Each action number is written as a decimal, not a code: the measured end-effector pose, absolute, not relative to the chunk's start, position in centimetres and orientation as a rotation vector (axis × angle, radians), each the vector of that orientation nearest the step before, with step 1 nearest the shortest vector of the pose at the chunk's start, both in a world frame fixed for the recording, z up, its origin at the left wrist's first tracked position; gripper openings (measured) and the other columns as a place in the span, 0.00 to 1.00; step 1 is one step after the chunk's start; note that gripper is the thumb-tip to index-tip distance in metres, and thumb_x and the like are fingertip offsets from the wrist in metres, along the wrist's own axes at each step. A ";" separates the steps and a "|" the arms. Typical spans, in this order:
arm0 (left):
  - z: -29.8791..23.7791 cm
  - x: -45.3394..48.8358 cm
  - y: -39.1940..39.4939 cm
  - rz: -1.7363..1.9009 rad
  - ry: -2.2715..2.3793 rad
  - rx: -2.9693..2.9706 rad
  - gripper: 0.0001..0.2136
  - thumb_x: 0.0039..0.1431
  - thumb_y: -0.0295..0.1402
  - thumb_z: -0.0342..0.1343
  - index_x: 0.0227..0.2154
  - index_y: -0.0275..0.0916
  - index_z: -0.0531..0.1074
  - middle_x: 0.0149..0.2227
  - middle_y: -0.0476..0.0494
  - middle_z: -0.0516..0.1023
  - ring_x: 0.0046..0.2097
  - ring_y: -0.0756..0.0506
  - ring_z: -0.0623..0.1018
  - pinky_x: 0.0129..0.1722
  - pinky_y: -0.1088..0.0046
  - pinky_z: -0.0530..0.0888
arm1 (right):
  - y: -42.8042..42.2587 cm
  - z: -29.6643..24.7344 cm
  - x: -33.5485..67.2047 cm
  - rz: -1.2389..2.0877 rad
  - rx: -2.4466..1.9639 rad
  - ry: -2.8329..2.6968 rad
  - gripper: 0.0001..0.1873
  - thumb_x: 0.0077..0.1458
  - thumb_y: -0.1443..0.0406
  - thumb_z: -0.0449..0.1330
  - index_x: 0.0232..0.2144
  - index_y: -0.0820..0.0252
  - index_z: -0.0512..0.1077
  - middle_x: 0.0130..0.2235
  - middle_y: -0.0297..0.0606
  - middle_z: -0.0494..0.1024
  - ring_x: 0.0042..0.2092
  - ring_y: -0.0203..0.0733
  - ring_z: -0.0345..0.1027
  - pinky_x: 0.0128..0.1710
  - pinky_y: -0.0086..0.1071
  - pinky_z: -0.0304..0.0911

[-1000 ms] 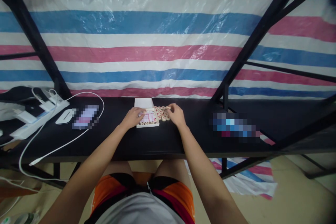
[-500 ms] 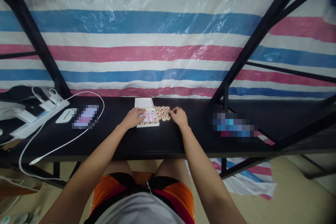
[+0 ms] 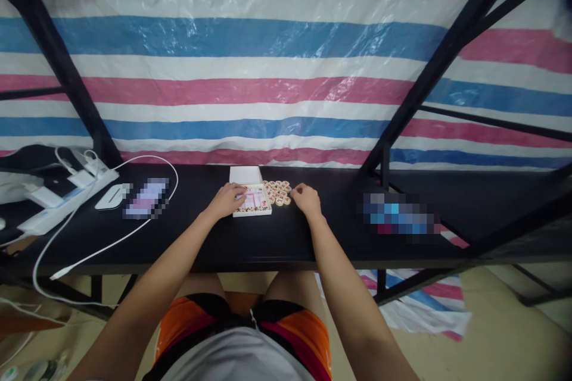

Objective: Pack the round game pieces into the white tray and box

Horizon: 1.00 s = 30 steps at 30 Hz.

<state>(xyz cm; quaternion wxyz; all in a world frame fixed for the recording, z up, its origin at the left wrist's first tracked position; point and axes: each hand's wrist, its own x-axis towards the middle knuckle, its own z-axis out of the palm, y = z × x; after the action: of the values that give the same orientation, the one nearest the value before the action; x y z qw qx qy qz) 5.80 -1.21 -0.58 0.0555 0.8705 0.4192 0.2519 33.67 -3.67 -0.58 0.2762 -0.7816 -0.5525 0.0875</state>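
Note:
A small white box (image 3: 251, 212) lies open on the black table, with its lid (image 3: 245, 175) folded back behind it. Inside it are round chess pieces with dark characters along the near side and a pinkish printed sheet. My left hand (image 3: 226, 199) grips the box at its left side, fingers and thumb reaching over the edge. To the right of the box lie several round Chinese chess pieces (image 3: 279, 193) with red characters. My right hand (image 3: 307, 199) is at their right edge, thumb and fingers pinched together; whatever is between the fingertips is too small to make out.
On the left are a blurred phone (image 3: 146, 197), a white flat device (image 3: 112, 196), a white power strip (image 3: 67, 199) and a loose white cable (image 3: 102, 247). A pixelated item (image 3: 397, 213) lies on the right. Striped plastic sheeting (image 3: 250, 89) hangs behind the table between black metal posts.
My right hand has shifted slightly to the right, away from the loose pieces. My left hand and the box have stayed in place.

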 end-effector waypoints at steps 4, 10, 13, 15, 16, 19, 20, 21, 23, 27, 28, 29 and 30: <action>-0.3 5.9 -1.6 0.812 1.278 2.615 0.13 0.59 0.36 0.49 0.42 0.41 0.75 0.44 0.42 0.75 0.45 0.43 0.72 0.49 0.64 0.68 | -3.7 -0.4 33.5 0.264 -2.074 -1.504 0.10 0.52 0.61 0.53 0.32 0.57 0.73 0.37 0.41 0.77 0.40 0.45 0.70 0.36 0.31 0.60; 0.2 6.0 -2.1 0.831 1.283 2.590 0.10 0.57 0.33 0.50 0.36 0.39 0.76 0.42 0.43 0.76 0.43 0.43 0.72 0.48 0.66 0.68 | -3.8 -0.6 33.6 0.272 -2.024 -1.520 0.10 0.53 0.64 0.52 0.32 0.55 0.73 0.36 0.39 0.78 0.39 0.43 0.70 0.37 0.30 0.60; 0.3 6.1 -2.2 0.815 1.274 2.595 0.09 0.56 0.32 0.50 0.34 0.40 0.76 0.41 0.43 0.76 0.44 0.43 0.72 0.48 0.66 0.68 | -3.6 -0.8 33.7 0.264 -1.989 -1.529 0.11 0.53 0.66 0.51 0.33 0.55 0.73 0.35 0.39 0.78 0.40 0.42 0.71 0.38 0.29 0.60; 0.4 6.1 -2.1 0.820 1.271 2.595 0.09 0.57 0.33 0.50 0.35 0.40 0.75 0.41 0.43 0.76 0.43 0.43 0.72 0.48 0.66 0.69 | -3.4 -1.0 33.8 0.262 -1.979 -1.533 0.11 0.54 0.67 0.50 0.34 0.56 0.73 0.35 0.39 0.78 0.40 0.42 0.71 0.39 0.29 0.60; 0.4 6.1 -2.1 0.825 1.275 2.594 0.10 0.57 0.33 0.50 0.36 0.40 0.75 0.41 0.43 0.76 0.43 0.43 0.73 0.48 0.66 0.69 | -3.3 -1.1 33.9 0.259 -1.975 -1.534 0.12 0.54 0.67 0.50 0.34 0.56 0.73 0.36 0.39 0.78 0.40 0.42 0.71 0.39 0.29 0.60; 0.3 6.1 -2.0 0.821 1.283 2.595 0.13 0.57 0.33 0.49 0.42 0.40 0.74 0.44 0.43 0.76 0.45 0.43 0.73 0.49 0.65 0.68 | -3.2 -1.3 34.0 0.248 -1.961 -1.534 0.12 0.53 0.68 0.50 0.35 0.56 0.73 0.37 0.39 0.78 0.41 0.41 0.70 0.40 0.29 0.60; 0.2 6.1 -2.0 0.805 1.279 2.601 0.14 0.57 0.33 0.49 0.44 0.40 0.74 0.46 0.43 0.76 0.46 0.43 0.72 0.50 0.65 0.68 | -3.1 -1.4 34.0 0.245 -1.958 -1.535 0.13 0.53 0.69 0.50 0.35 0.56 0.73 0.38 0.39 0.78 0.41 0.41 0.70 0.41 0.29 0.60; 0.1 6.1 -1.9 0.783 1.275 2.608 0.15 0.56 0.33 0.50 0.46 0.41 0.73 0.48 0.43 0.75 0.48 0.42 0.72 0.51 0.65 0.68 | -3.1 -1.4 34.0 0.241 -1.958 -1.537 0.13 0.53 0.69 0.50 0.35 0.56 0.73 0.38 0.39 0.77 0.41 0.41 0.70 0.41 0.29 0.60; -0.2 6.0 -1.8 0.738 1.279 2.621 0.17 0.56 0.34 0.50 0.48 0.42 0.72 0.52 0.44 0.73 0.52 0.41 0.70 0.52 0.64 0.67 | -3.2 -1.4 33.9 0.236 -1.955 -1.544 0.13 0.53 0.68 0.50 0.35 0.56 0.73 0.38 0.38 0.77 0.41 0.40 0.70 0.41 0.29 0.61; -0.3 5.9 -1.8 0.709 1.299 2.625 0.15 0.57 0.35 0.50 0.46 0.43 0.73 0.52 0.44 0.73 0.52 0.40 0.70 0.50 0.61 0.67 | -3.3 -1.0 33.6 0.194 -1.919 -1.566 0.11 0.53 0.68 0.51 0.35 0.57 0.73 0.38 0.39 0.76 0.41 0.40 0.69 0.41 0.30 0.60; -0.2 5.9 -1.8 0.718 1.296 2.623 0.14 0.56 0.35 0.51 0.45 0.43 0.74 0.50 0.44 0.74 0.51 0.40 0.71 0.49 0.62 0.67 | -3.2 -0.9 33.5 0.175 -1.900 -1.576 0.11 0.53 0.67 0.51 0.35 0.57 0.73 0.38 0.39 0.75 0.41 0.40 0.68 0.42 0.30 0.60; -0.2 5.9 -1.8 0.729 1.289 2.620 0.13 0.56 0.35 0.51 0.43 0.43 0.74 0.48 0.44 0.75 0.49 0.41 0.71 0.49 0.62 0.68 | -3.2 -0.8 33.3 0.156 -1.875 -1.592 0.11 0.53 0.67 0.51 0.35 0.58 0.73 0.38 0.39 0.75 0.41 0.40 0.68 0.42 0.30 0.60; -0.1 5.9 -1.8 0.740 1.279 2.615 0.12 0.56 0.34 0.52 0.41 0.42 0.75 0.46 0.44 0.76 0.47 0.41 0.72 0.48 0.63 0.68 | -3.2 -0.8 33.2 0.139 -1.842 -1.615 0.11 0.54 0.68 0.51 0.36 0.58 0.72 0.38 0.39 0.74 0.40 0.40 0.68 0.42 0.30 0.60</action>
<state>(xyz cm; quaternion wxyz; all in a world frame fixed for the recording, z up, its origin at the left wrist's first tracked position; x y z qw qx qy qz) 5.88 -1.81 -0.09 0.0688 0.8686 0.4249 0.2456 33.15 -3.24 -0.76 0.3371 -0.7068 -0.6196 0.0532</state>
